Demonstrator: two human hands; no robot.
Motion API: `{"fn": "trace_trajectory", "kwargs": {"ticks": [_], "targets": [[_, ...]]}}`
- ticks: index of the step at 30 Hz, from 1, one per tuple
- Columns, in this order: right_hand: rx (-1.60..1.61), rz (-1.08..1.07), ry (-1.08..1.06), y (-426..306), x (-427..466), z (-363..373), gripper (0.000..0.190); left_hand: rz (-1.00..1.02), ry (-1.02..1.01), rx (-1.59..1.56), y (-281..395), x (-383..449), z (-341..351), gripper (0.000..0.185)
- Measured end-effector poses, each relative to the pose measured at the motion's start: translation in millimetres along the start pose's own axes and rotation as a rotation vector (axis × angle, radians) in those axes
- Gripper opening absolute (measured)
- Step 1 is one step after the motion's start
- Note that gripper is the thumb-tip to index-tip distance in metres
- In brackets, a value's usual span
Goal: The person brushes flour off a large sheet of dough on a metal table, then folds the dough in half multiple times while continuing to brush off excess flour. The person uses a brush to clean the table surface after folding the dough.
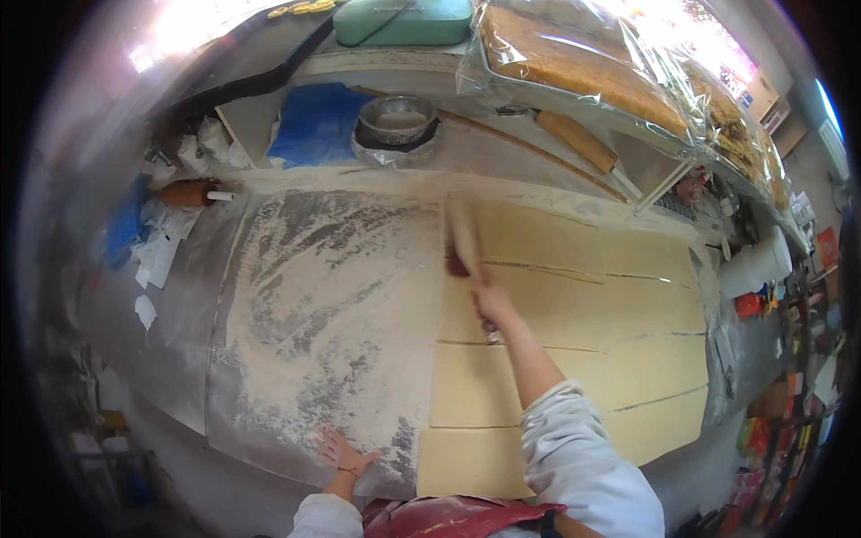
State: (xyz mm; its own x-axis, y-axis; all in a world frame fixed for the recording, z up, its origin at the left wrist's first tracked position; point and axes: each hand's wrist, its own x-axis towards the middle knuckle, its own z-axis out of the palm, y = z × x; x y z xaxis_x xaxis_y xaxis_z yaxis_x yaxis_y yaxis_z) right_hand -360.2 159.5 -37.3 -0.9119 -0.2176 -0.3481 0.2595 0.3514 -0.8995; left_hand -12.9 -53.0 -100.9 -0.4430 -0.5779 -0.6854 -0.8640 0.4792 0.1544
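Note:
My right hand (pixel 494 302) grips a handled tool (pixel 464 235), apparently a flour brush, with its pale head blurred by motion. The tool is over the left part of a large rolled dough sheet (pixel 646 302), which thin lines divide into several rectangles. Whether the tool touches the dough cannot be told. My left hand (pixel 342 454) rests with spread fingers near the front edge of the floured work surface (pixel 323 302), left of the dough. Nothing is in that hand. My right forearm hides some of the dough's front portion.
At the back stand a metal bowl (pixel 398 120), a blue sheet (pixel 323 124), a thin wooden rod (pixel 531 144) and a rolling pin (pixel 578 141). Another rolling pin (pixel 188 194) lies left. A plastic-covered cake tray (pixel 578 81) overhangs the back right. A white tub (pixel 757 262) lies right.

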Motion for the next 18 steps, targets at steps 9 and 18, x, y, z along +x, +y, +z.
{"fn": "trace_trajectory", "kwargs": {"ticks": [9, 18], "targets": [[-0.026, -0.016, 0.14, -3.3, -4.9, 28.6, 0.03, 0.018, 0.015, -0.011, 1.1, -1.9, -2.0, 0.132], [-0.033, -0.014, 0.117, -23.0, -40.5, 31.2, 0.04, 0.009, 0.05, -0.031, 8.1, -8.6, -8.1, 0.129]]}}
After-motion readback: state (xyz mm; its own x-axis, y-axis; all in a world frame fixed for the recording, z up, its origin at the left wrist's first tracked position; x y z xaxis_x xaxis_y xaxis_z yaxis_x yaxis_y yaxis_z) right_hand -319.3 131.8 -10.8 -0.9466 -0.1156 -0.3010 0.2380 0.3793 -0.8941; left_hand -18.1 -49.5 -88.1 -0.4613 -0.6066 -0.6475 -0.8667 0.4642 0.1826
